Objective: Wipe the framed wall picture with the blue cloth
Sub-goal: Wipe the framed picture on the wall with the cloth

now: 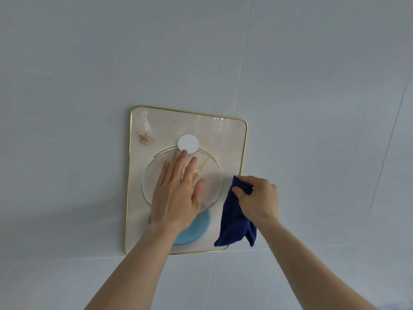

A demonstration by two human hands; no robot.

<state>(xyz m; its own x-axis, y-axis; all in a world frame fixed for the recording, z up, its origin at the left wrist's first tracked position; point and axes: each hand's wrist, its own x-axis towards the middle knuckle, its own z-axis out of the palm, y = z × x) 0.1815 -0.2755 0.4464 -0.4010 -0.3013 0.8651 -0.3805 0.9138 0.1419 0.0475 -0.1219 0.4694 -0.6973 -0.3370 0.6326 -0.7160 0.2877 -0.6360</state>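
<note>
Now I'm seeing left hand (176,193) pressing flat, fingers spread, on framed wall picture (187,175). Right hand (259,200) pinching blue cloth (234,215) at frame's right edge. Brown smudge (145,139) lying up-left, across picture; I'm judging diagonal sweep coming.

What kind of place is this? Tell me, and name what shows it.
Probably an indoor room, maybe in a home, though too little shows to be sure: a plain pale panelled wall, a gold-framed picture hanging on it, and a person's right hand holding a blue cloth for cleaning.
</note>
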